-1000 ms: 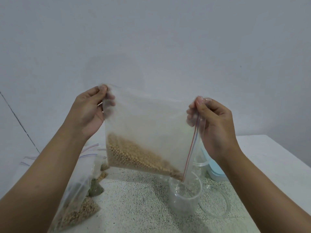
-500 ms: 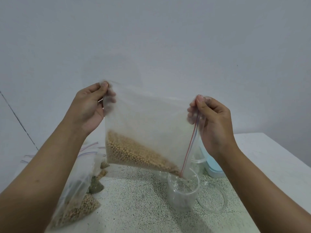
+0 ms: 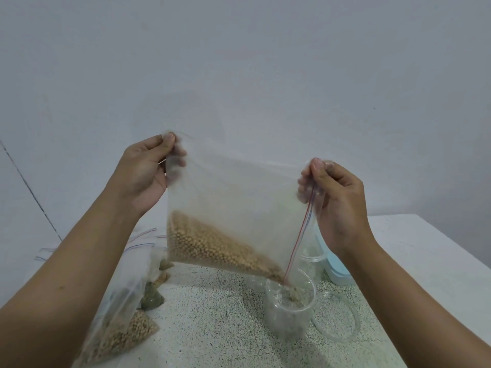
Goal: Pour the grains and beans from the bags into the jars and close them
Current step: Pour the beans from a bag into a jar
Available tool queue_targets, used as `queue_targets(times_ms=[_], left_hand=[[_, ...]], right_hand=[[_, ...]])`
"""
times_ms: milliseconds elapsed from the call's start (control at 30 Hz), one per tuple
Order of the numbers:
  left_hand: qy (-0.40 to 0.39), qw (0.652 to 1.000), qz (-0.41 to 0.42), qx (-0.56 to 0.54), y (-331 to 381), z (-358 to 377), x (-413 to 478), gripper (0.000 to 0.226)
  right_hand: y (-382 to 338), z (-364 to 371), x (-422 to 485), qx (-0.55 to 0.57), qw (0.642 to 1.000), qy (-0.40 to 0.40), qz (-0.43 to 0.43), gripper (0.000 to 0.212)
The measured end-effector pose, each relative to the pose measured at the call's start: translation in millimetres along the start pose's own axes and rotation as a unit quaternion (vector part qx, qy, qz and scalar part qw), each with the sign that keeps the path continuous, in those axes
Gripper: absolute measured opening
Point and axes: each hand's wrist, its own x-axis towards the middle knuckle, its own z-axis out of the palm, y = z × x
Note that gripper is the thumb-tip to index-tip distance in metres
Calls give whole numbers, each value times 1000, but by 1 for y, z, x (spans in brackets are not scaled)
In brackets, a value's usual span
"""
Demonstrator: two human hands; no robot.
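Left hand and right hand each pinch a corner of the tilted bag. Its low corner sits in the open jar, beans pooled there

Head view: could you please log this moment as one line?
left hand, right hand pinch bag | beans entering jar | lid beside jar

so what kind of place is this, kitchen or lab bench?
Probably a home kitchen counter, though little shows: a speckled worktop against a bare wall, a zip bag of tan beans tipped over a clear plastic jar.
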Motion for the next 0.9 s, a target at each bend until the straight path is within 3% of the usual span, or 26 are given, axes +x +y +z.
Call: queue_targets(times_ms=[367,900], left_hand=[[4,1000,-2,-4,-1,2,4,18],[-3,1000,3,1,0,4,6,18]], right_hand=[[-1,-1,0,-2,1000,2,4,39],[0,-6,0,18,1000,8,18,29]])
